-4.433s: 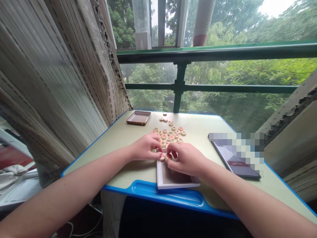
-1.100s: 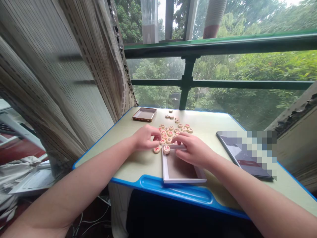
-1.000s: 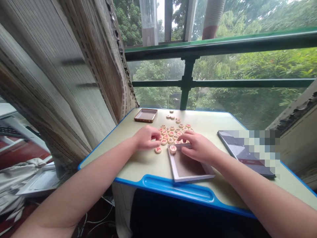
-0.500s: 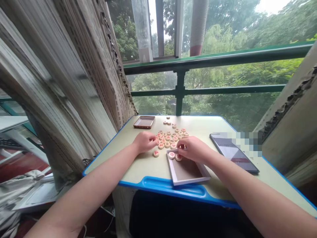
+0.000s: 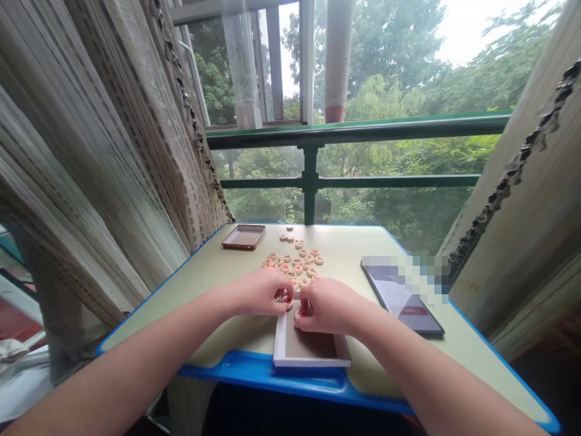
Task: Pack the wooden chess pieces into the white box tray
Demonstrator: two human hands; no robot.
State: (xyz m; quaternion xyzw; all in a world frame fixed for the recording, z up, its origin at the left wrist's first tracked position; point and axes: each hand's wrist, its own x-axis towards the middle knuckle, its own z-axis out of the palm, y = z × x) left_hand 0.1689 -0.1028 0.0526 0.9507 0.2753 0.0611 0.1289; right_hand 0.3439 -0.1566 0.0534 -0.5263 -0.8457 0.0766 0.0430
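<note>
My left hand (image 5: pixel 263 292) is closed in a pinch on a round xiangqi piece (image 5: pixel 287 301) at the upper left corner of a shallow white-rimmed box (image 5: pixel 313 362). Inside the box, the curled fingers of my right hand (image 5: pixel 327 307) are on another xiangqi piece (image 5: pixel 299 313); its far side is hidden by the fingers. Just beyond both hands lies a cluster of wooden discs with red or dark characters, among them a red-marked piece (image 5: pixel 298 269) and a dark-marked piece (image 5: pixel 304 283).
A brown-edged box lid (image 5: pixel 244 237) lies at the table's far left. Several pieces, including a single disc (image 5: pixel 289 228), sit near the far edge. A dark tablet (image 5: pixel 403 303) rests on the right. The table (image 5: pixel 204 266) has a blue rim, and curtains hang on both sides.
My left hand has moved from the cluster's left side to the box corner, now with a piece. My right hand has shifted further into the box. The camera view has turned right and up.
</note>
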